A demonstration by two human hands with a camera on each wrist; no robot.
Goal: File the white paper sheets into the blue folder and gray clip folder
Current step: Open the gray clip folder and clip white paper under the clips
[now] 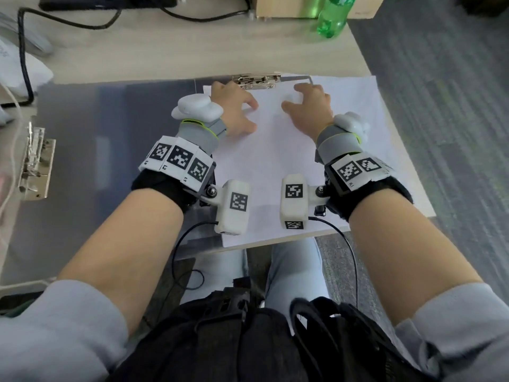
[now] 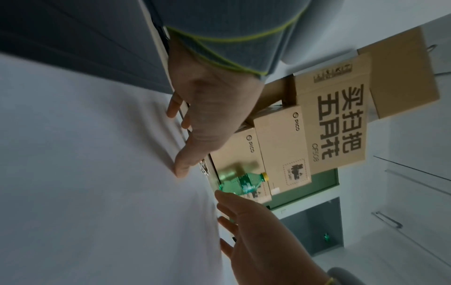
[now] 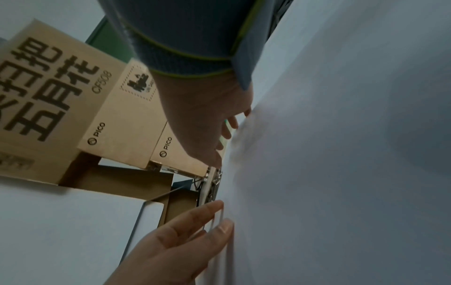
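A stack of white paper sheets [image 1: 275, 166] lies on the right half of an open gray clip folder [image 1: 110, 161], its top edge at the folder's metal clip [image 1: 256, 81]. My left hand [image 1: 237, 111] rests on the paper's top left just below the clip, its spread fingertips [image 2: 180, 169] pressing the sheet. My right hand [image 1: 308, 106] presses the top right of the sheets the same way, fingers [image 3: 227, 133] splayed at the paper's edge. Neither hand holds anything. I cannot pick out a separate blue folder.
A second metal clip [image 1: 35, 166] lies at the folder's left edge. A green bottle [image 1: 333, 17] and cardboard boxes [image 2: 329, 125] stand at the back right. A black cable [image 1: 24, 64] runs along the left. The paper overhangs the desk's right edge above gray carpet [image 1: 440, 106].
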